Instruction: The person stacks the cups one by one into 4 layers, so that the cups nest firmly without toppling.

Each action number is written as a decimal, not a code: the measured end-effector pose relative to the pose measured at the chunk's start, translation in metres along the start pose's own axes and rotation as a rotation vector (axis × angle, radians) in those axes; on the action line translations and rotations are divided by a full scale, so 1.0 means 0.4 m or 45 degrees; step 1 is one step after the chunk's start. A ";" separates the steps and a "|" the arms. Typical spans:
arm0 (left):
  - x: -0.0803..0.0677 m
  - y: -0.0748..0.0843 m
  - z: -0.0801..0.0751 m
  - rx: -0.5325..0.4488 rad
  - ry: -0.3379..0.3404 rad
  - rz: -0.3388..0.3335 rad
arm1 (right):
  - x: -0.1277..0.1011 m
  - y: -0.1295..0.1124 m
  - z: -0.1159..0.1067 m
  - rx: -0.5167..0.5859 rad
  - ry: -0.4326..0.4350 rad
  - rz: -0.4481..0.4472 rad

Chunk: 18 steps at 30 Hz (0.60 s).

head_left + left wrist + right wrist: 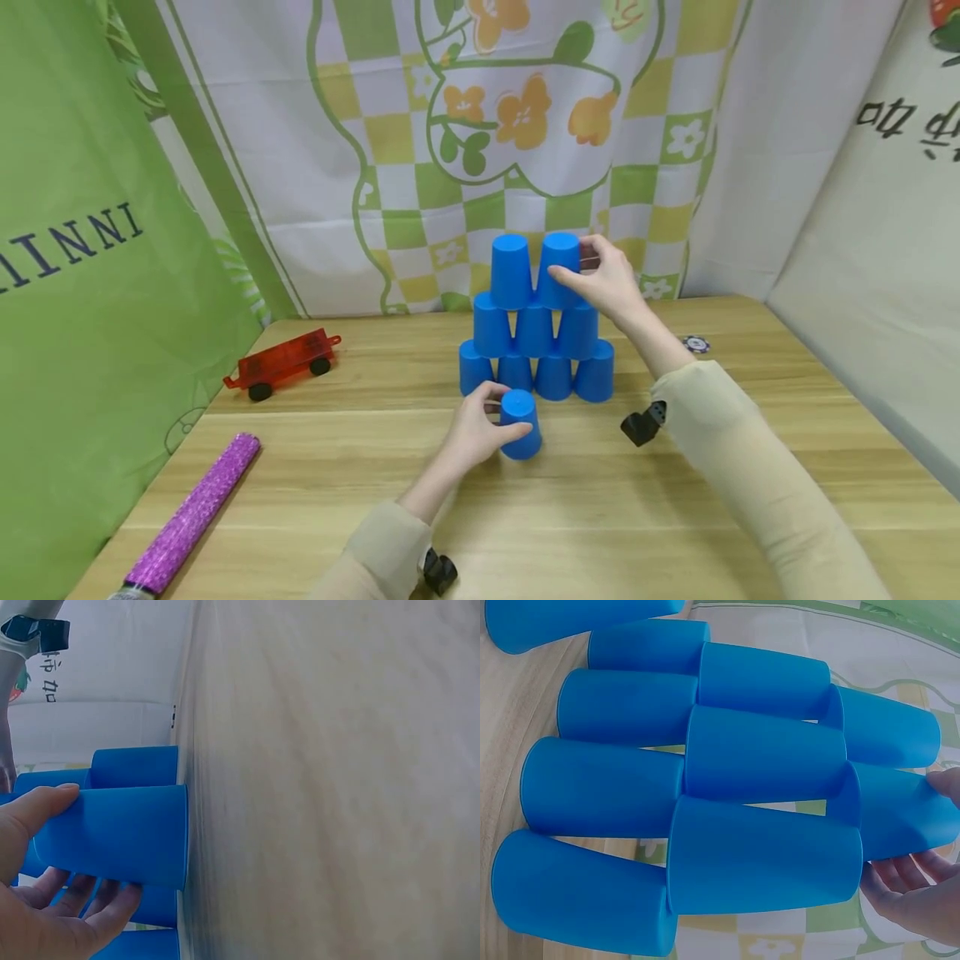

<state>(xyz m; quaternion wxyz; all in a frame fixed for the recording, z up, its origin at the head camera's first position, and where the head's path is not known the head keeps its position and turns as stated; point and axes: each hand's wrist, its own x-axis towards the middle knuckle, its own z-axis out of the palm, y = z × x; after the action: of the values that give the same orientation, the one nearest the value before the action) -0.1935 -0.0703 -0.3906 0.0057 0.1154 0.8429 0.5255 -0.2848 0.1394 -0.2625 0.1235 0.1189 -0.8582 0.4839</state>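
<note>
Upside-down blue plastic cups stand stacked in a pyramid: several in the bottom row [552, 377], three in the middle row [533, 331], two on top. My right hand [606, 279] holds the top-right cup [558, 250] between thumb and fingers; its base bridges two cups below, as the right wrist view also shows. Nearer to me, a single upside-down blue cup [521, 442] is at the tabletop in front of the pyramid. Around its sides my left hand [480, 427] has thumb and fingers, gripping it. In the left wrist view this cup [120, 832] partly hides the stack.
A red toy wagon [285, 362] with black wheels sits at the table's left. Below it lies a glittery purple tube [197, 510]. A poker chip [696, 343] is right of the pyramid. Printed curtains [285, 167] enclose the wooden table [600, 525].
</note>
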 end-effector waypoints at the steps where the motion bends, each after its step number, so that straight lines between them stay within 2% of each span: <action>1: -0.001 -0.001 0.001 -0.003 0.000 0.000 | -0.001 0.001 0.000 0.000 -0.006 0.000; 10: -0.006 -0.006 -0.006 -0.044 0.016 0.023 | -0.013 0.013 -0.012 0.006 -0.043 -0.014; 18: -0.015 0.038 -0.053 -0.065 0.043 0.031 | -0.030 0.033 -0.047 0.011 -0.075 0.012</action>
<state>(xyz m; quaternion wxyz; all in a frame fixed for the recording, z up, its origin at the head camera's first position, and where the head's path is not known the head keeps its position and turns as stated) -0.1877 -0.0839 -0.3681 -0.0118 0.1165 0.8277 0.5488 -0.2761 0.1630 -0.2675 0.0954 0.1294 -0.8599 0.4846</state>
